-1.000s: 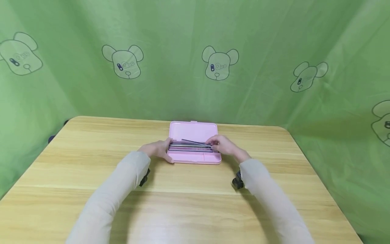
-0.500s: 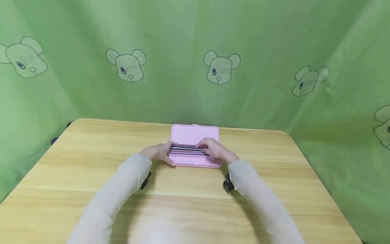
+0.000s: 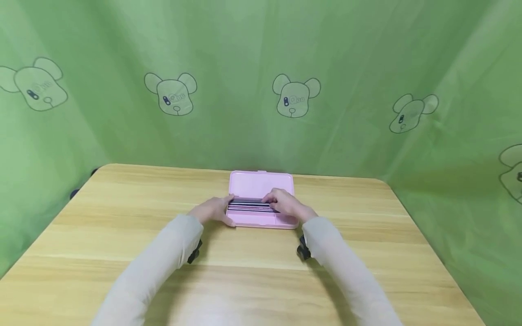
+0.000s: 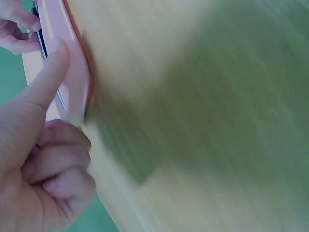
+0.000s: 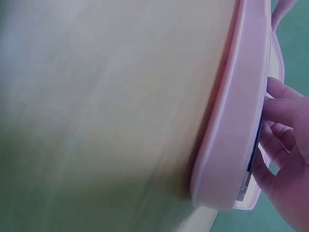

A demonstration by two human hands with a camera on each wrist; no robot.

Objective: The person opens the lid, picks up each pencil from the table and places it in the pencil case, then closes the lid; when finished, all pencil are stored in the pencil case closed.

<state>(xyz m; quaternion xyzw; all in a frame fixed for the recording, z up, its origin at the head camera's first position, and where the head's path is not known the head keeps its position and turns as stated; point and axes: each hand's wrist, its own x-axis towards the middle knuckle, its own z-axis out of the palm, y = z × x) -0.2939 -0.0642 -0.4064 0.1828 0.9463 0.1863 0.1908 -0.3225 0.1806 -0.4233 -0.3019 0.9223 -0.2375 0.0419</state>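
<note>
An open pink pencil case (image 3: 254,219) lies at the far middle of the wooden table (image 3: 122,217), its lid (image 3: 261,184) raised behind it. Several dark and silver pens (image 3: 248,206) lie side by side in its tray. My left hand (image 3: 212,210) holds the case's left end, thumb along the front rim (image 4: 77,77) and the other fingers curled (image 4: 43,159). My right hand (image 3: 287,204) rests on the right half of the pens. In the right wrist view its fingers (image 5: 285,116) lie over the pens (image 5: 253,154), above the case's wall (image 5: 241,106).
Green cloth printed with bear heads (image 3: 295,95) hangs close behind and on both sides of the table. Small black wrist cameras (image 3: 303,250) sit under both sleeves. Bare wood stretches left, right and in front of the case.
The pen that lay slanted over the others now lies flat among them. My right hand has slid left along the pens. My left hand has stayed at the case's end.
</note>
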